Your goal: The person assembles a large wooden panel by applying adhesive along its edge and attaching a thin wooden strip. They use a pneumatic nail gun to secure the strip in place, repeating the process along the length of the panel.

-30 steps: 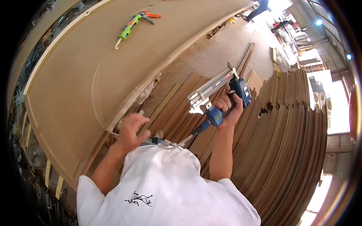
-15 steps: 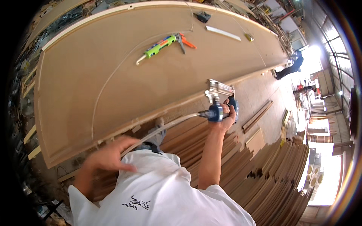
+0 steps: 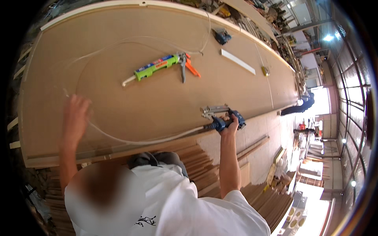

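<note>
My right hand [image 3: 229, 124] is wrapped round the grip of a blue and silver pneumatic nail gun [image 3: 221, 117], held at the near edge of a long brown panel [image 3: 118, 104]. From its rear end a clear air hose [image 3: 145, 142] curves left to my left hand [image 3: 76, 114], which is blurred above the panel's left part. The hose meets that hand and shows again beyond it, but whether the fingers grip it is not clear. A green caulking gun [image 3: 157, 67] with an orange trigger lies on the panel between my hands, farther back.
A second blue tool [image 3: 222, 36], a white strip [image 3: 238, 61] and a small yellow tape measure [image 3: 266, 71] lie on the panel's far right part. Stacked brown boards [image 3: 197, 161] stand below the near edge. Another person [image 3: 300, 107] is at the panel's far right end.
My left hand has swung from near my body out over the panel's left part, and the hose loops there now. The nail gun has come up beside the panel edge, still in my right hand.
</note>
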{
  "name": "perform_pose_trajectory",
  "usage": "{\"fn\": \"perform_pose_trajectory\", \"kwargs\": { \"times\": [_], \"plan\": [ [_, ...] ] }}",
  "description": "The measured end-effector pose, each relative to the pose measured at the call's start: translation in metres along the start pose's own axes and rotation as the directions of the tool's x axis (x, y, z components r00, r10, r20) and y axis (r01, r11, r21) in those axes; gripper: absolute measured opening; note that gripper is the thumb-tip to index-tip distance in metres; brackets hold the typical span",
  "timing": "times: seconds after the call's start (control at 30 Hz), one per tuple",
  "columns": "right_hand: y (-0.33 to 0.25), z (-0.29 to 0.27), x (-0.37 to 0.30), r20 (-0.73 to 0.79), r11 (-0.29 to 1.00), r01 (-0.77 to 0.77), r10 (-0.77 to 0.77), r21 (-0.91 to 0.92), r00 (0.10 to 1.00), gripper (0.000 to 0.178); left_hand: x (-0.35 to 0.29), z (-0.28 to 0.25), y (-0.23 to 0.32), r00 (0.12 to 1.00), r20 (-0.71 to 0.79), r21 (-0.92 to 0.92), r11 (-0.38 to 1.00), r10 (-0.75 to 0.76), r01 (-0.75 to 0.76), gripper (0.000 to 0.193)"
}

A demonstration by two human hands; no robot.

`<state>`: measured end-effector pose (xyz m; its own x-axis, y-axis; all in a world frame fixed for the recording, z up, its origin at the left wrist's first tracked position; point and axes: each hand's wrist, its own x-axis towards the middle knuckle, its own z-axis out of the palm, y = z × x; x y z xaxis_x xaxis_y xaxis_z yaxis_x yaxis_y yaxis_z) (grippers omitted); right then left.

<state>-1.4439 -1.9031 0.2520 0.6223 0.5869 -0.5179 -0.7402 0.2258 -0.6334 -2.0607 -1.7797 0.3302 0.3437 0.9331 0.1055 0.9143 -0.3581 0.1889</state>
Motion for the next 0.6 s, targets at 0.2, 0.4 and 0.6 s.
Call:
{"fn": "perform_pose_trajectory", "kwargs": {
  "times": [0.2, 0.4, 0.6],
  "plan": [
    [-0.025, 0.026, 0.046, 0.051, 0.869, -0.230, 0.279, -0.438, 0.959, 0.060, -0.015, 0.039, 0.074, 0.948, 0.307, -0.133, 0.983, -0.080, 0.126, 0.049],
    [-0.106, 0.056, 0.067, -0.131, -0.212, -0.014, 0.550, -0.977, 0.825, 0.067, -0.002, 0.020, 0.231, 0.988, 0.062, -0.916, 0.386, -0.139, 0.112, 0.027],
    [-0.160, 0.115, 0.216, 0.440, 0.058, 0.453, 0.374, -0.890, 0.816, 0.052, 0.037, -0.050, 0.404, 0.875, -0.440, -0.859, -0.379, 0.204, -0.344, 0.019]
  ]
}}
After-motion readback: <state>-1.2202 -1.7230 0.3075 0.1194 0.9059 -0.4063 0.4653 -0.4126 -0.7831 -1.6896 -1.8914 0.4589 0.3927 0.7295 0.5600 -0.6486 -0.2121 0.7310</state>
